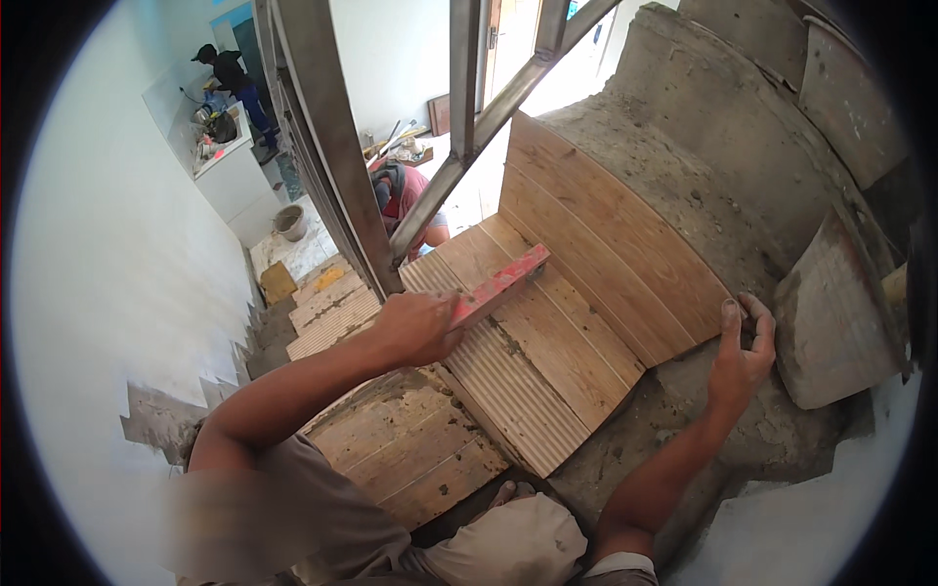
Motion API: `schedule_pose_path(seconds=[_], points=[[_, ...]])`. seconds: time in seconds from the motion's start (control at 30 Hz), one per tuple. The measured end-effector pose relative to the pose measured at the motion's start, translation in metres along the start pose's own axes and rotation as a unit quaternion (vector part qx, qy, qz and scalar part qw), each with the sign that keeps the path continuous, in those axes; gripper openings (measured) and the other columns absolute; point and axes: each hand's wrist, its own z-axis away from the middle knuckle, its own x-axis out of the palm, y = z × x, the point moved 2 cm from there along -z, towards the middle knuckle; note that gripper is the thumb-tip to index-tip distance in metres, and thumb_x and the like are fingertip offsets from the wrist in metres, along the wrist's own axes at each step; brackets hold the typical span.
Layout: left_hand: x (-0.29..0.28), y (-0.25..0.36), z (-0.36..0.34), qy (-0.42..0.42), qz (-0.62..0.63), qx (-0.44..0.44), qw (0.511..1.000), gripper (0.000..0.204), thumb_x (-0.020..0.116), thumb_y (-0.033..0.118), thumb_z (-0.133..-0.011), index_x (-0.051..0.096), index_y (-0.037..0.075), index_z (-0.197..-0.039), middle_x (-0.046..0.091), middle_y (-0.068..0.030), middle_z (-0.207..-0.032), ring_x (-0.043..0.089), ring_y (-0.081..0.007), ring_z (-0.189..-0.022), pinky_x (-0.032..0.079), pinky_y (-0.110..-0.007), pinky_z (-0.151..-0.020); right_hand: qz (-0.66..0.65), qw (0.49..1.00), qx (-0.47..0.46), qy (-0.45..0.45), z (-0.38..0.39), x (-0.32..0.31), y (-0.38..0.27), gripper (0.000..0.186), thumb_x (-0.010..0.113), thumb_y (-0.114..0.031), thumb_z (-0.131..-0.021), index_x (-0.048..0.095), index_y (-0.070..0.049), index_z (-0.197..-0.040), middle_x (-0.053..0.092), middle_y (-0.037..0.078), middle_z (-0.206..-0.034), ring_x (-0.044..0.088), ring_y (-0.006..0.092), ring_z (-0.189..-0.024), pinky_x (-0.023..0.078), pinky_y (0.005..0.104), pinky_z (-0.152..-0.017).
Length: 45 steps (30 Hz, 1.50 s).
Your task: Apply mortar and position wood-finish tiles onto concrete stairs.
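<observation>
My left hand (425, 327) is closed round one end of a worn red spirit level (503, 283), which lies slantwise over the stair tread. The tread tile (562, 337) has a wood-grain face and a ribbed front strip (508, 396). Behind it a wood-look riser tile (616, 234) stands on edge against the rough cement step. My right hand (746, 347) has its thumb and curled fingers at the riser tile's right corner. The fingers' far side is partly hidden.
A metal railing (459, 98) rises along the left of the stairs. Wet-looking mortar and rubble (645, 137) cover the step above. A curved grey sheet (840, 313) leans at right. Below are a bucket (290, 223), a bent-over person (410, 200) and another person (237, 83) at a counter.
</observation>
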Motion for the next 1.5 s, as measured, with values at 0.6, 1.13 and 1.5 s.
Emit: schedule_pose_path(seconds=[0.6, 1.13, 1.5], points=[[-0.062, -0.136, 0.252, 0.252, 0.349, -0.224, 0.874, 0.061, 0.041, 0.046, -0.106, 0.051, 0.0, -0.144, 0.066, -0.0156, -0.12, 0.065, -0.0182, -0.095, 0.054, -0.032, -0.079, -0.082, 0.975, -0.18, 0.097, 0.052, -0.013, -0.068, 0.033, 0.059, -0.016, -0.1, 0.062, 0.008, -0.123, 0.066, 0.017, -0.115, 0.061, 0.0248, -0.106, 0.049, 0.0344, -0.094], [0.043, -0.188, 0.451, -0.055, 0.059, -0.58, 0.811, 0.078, 0.076, 0.039, -0.088, 0.046, 0.001, -0.149, 0.048, -0.0234, -0.152, 0.043, -0.0382, -0.144, 0.033, -0.045, -0.12, -0.14, 0.82, -0.158, -0.532, 0.174, 0.083, -0.135, 0.016, 0.081, -0.016, -0.082, 0.073, -0.005, -0.09, 0.07, 0.013, -0.081, 0.07, 0.0302, -0.077, 0.055, 0.0385, -0.068], [0.118, -0.215, 0.561, -0.151, 0.439, -0.527, 0.712, 0.058, 0.082, 0.04, -0.08, 0.069, -0.001, -0.118, 0.073, -0.0203, -0.115, 0.07, -0.0307, -0.107, 0.054, -0.043, -0.092, 0.074, 0.845, 0.203, -0.489, 0.163, 0.01, -0.166, 0.031, 0.074, -0.027, -0.085, 0.068, -0.005, -0.107, 0.068, 0.015, -0.096, 0.066, 0.0361, -0.093, 0.051, 0.0476, -0.085]])
